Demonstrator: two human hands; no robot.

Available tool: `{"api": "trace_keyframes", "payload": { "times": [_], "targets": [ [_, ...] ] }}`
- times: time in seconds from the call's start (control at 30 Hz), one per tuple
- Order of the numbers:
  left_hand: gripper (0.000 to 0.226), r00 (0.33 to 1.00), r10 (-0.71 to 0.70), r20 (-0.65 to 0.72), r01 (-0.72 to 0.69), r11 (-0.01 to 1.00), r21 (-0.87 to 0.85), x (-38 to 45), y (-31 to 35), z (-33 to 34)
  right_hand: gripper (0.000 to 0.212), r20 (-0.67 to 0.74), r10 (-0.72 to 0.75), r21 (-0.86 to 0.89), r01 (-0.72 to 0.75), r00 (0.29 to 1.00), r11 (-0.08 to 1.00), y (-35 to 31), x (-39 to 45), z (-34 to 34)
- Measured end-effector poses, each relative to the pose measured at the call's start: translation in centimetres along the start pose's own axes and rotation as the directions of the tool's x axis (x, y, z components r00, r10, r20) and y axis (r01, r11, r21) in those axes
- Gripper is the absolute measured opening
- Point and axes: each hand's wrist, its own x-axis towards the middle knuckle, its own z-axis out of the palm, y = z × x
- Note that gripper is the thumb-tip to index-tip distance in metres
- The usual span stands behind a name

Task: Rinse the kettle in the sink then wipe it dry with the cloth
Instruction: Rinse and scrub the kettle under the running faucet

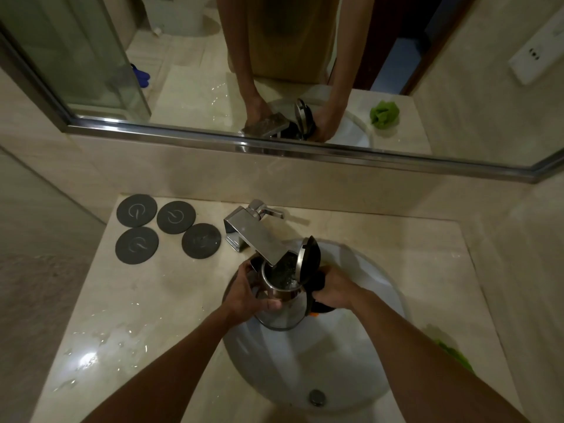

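A steel kettle (285,311) with its black lid flipped open is held upright over the white sink (351,355), its mouth right under the faucet spout (259,242). Water shows inside the kettle. My left hand (253,293) grips the kettle's body on the left side. My right hand (331,288) grips the black handle on the right. A green cloth (454,354) lies on the counter to the right of the sink, partly hidden behind my right forearm.
Several dark round coasters (168,228) lie on the marble counter at the back left. Water puddles (100,346) cover the counter's left front. A mirror (274,71) runs along the back wall. The drain (316,396) sits at the sink's near side.
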Motion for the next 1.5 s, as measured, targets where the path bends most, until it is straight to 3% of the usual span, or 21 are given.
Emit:
{"api": "trace_keyframes", "payload": {
  "times": [0.37,0.57,0.77,1.5],
  "targets": [
    [0.109,1.0,0.005,-0.025,-0.006,0.999,-0.05,-0.47,0.23,0.26,0.014,0.009,-0.033,-0.033,0.033,0.999,0.999,-0.14,0.05,-0.16],
    [0.11,0.999,0.013,-0.033,-0.015,0.998,-0.059,-0.73,0.45,0.66,0.018,0.003,-0.021,0.014,0.021,1.0,1.0,0.26,0.17,-0.14],
    [0.109,1.0,0.018,-0.022,-0.019,0.998,-0.051,-0.72,0.7,0.58,0.006,0.004,-0.017,-0.01,0.017,1.0,1.0,0.16,0.19,0.0],
    [0.109,0.998,0.024,-0.055,-0.023,1.0,0.013,-0.46,0.17,0.13,0.028,0.009,-0.021,-0.045,0.022,1.0,0.999,-0.24,0.14,0.0]
  ]
}}
